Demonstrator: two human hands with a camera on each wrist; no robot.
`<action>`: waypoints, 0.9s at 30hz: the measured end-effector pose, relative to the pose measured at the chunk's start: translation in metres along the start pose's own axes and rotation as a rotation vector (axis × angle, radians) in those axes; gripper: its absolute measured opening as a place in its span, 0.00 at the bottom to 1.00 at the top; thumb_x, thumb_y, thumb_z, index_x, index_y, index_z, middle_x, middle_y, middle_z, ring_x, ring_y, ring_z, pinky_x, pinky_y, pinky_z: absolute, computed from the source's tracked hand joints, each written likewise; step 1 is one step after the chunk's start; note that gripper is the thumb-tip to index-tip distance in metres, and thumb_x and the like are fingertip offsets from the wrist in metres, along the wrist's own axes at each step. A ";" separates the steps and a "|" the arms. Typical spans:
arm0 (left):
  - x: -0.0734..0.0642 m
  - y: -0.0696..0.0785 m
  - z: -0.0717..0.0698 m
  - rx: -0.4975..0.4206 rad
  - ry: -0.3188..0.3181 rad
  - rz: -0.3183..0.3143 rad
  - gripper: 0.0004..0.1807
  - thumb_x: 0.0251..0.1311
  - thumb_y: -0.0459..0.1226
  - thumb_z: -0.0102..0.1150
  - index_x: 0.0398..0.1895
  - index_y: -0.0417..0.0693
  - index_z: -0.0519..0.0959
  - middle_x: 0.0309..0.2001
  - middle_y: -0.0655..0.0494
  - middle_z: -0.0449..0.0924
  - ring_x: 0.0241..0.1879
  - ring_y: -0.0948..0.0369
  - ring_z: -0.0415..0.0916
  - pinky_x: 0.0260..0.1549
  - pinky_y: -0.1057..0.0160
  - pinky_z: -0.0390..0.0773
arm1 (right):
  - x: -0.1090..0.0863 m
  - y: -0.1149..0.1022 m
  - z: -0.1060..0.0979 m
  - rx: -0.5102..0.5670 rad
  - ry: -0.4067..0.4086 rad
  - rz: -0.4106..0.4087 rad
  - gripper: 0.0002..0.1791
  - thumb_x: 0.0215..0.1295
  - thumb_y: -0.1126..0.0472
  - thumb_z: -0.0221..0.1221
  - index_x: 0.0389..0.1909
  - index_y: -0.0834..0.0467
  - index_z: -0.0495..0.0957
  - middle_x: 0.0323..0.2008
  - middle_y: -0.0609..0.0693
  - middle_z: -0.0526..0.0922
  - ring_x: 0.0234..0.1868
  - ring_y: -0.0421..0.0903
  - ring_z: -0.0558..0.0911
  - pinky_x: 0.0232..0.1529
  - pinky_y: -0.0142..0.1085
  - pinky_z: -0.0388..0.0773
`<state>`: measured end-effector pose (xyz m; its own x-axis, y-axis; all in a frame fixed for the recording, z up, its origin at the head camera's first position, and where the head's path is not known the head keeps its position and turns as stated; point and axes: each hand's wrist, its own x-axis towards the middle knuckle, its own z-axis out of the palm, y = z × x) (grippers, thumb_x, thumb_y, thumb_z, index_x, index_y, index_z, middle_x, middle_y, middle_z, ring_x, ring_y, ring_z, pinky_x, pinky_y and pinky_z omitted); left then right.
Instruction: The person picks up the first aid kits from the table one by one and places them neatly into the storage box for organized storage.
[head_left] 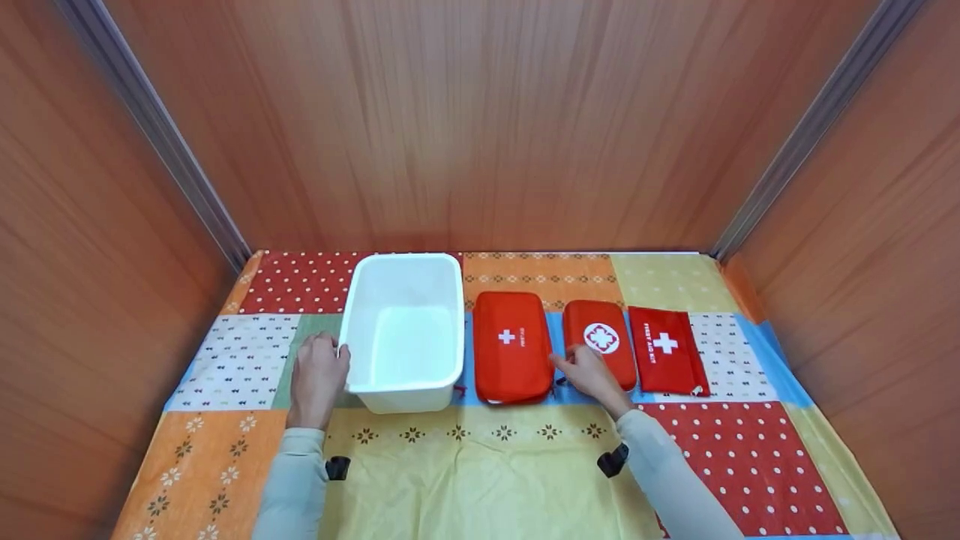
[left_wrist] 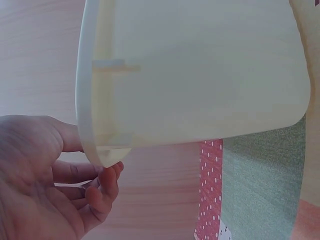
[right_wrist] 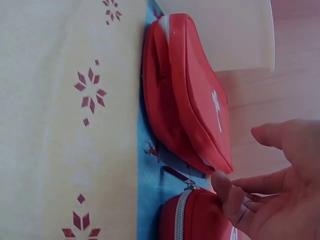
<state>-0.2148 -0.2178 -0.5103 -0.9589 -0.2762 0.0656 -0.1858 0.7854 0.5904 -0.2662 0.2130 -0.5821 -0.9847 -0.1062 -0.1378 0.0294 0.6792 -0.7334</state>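
My left hand (head_left: 321, 371) holds the left rim of a white plastic tub (head_left: 406, 400), and in the left wrist view its fingers curl under the rim's corner. My right hand (head_left: 595, 373) hovers with loosely bent fingers between two red first aid cases, gripping neither. The larger case (head_left: 510, 367), with a small white cross, lies just right of the tub. Beside it is a smaller zippered case (head_left: 618, 363) with a round white emblem, partly covered by the right hand. A flat red first aid pouch (head_left: 679, 371) with a white cross lies farthest right.
A patchwork-patterned cloth (head_left: 480, 480) covers the table. Wood-grain panels (head_left: 480, 135) stand behind it and on both sides. The tub's inside shows only its white floor. Dark wrist cameras (head_left: 338, 468) stick out from both sleeves.
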 end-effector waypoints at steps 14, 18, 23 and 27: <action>-0.001 -0.001 0.001 -0.003 0.017 0.012 0.13 0.67 0.35 0.51 0.40 0.29 0.76 0.41 0.34 0.76 0.38 0.45 0.78 0.34 0.50 0.80 | -0.008 -0.004 0.023 0.057 -0.072 0.126 0.21 0.69 0.48 0.57 0.44 0.64 0.74 0.18 0.52 0.76 0.19 0.53 0.78 0.20 0.37 0.77; -0.001 -0.001 0.000 -0.006 -0.001 0.009 0.13 0.68 0.35 0.50 0.42 0.29 0.76 0.42 0.34 0.76 0.39 0.45 0.78 0.35 0.50 0.80 | -0.007 -0.003 0.029 0.042 -0.072 0.134 0.19 0.70 0.48 0.56 0.38 0.63 0.75 0.20 0.56 0.79 0.25 0.60 0.82 0.25 0.44 0.82; 0.000 -0.001 -0.001 -0.019 -0.015 0.008 0.13 0.68 0.34 0.50 0.43 0.29 0.75 0.42 0.35 0.75 0.38 0.46 0.77 0.32 0.53 0.80 | -0.006 -0.001 0.033 0.063 -0.060 0.170 0.17 0.70 0.49 0.56 0.37 0.61 0.74 0.23 0.57 0.80 0.25 0.59 0.83 0.24 0.45 0.82; 0.000 -0.001 -0.001 -0.025 -0.026 0.002 0.13 0.69 0.35 0.50 0.43 0.29 0.75 0.42 0.35 0.75 0.38 0.46 0.77 0.32 0.54 0.80 | -0.004 -0.001 0.035 0.092 -0.053 0.203 0.17 0.70 0.51 0.57 0.42 0.63 0.75 0.26 0.57 0.81 0.27 0.55 0.84 0.24 0.43 0.82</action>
<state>-0.2143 -0.2193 -0.5101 -0.9646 -0.2598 0.0460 -0.1787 0.7715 0.6106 -0.2560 0.1868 -0.6041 -0.9469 -0.0136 -0.3213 0.2436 0.6218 -0.7443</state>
